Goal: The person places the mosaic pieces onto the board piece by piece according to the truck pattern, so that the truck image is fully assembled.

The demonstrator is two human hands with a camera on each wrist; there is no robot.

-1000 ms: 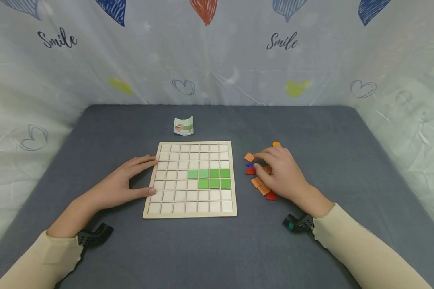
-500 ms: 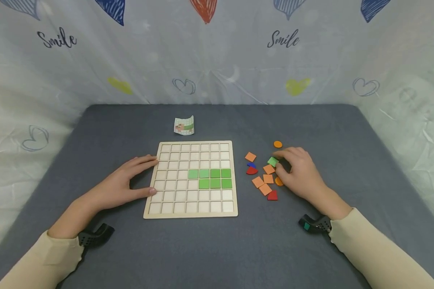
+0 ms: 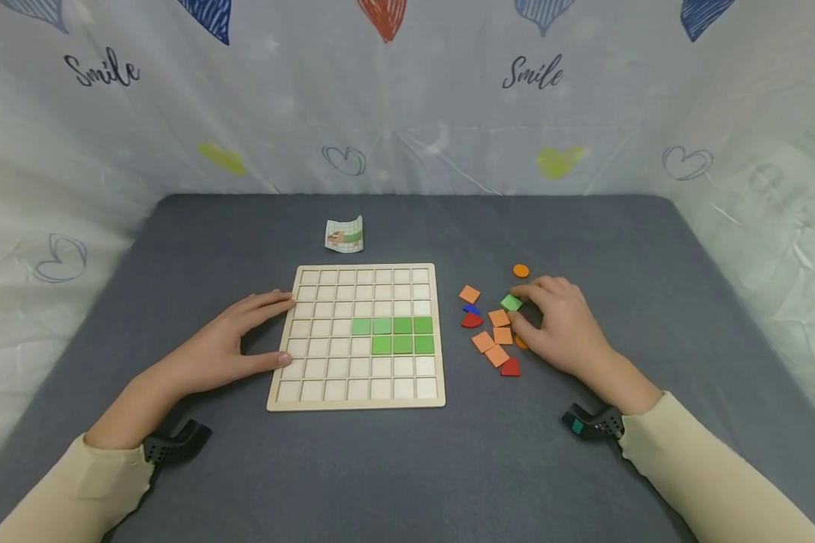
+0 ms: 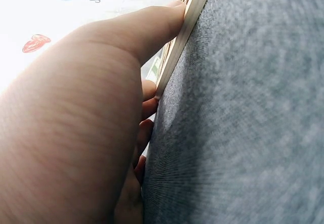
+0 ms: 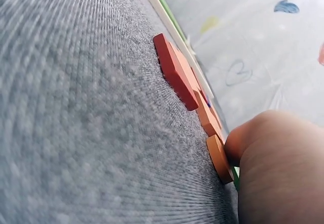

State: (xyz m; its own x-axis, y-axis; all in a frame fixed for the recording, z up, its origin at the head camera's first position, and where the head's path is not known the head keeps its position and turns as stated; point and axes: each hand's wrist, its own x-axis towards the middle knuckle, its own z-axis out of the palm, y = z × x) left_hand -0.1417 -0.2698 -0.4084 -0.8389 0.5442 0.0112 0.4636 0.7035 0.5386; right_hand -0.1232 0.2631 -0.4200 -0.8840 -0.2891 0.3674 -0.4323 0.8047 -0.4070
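Observation:
A light wooden grid board (image 3: 356, 409) lies on the table, several green square tiles (image 3: 403, 345) set in its right-hand cells. My left hand (image 3: 207, 354) holds the board's left edge, thumb and fingers spread along it; in the left wrist view the thumb (image 4: 157, 24) rests at the rim. To the right of the board, my right hand (image 3: 564, 324) pinches a loose green tile (image 3: 512, 302) between thumb and index finger. The thumb tip is right at an orange tile (image 3: 499, 317). An orange disc (image 5: 219, 159) is partly hidden under this hand.
Around the right hand lie several orange square tiles (image 3: 496, 355), red pieces (image 3: 510, 367), a blue piece (image 3: 472, 309) and another orange disc (image 3: 521, 271). A small printed card (image 3: 344, 234) sits behind the board. A patterned curtain (image 3: 407, 113) closes off the back.
My right hand has shifted right, off the loose pieces and onto the green tile. The orange tile beside its thumb has slid slightly left. My left hand stays at the board.

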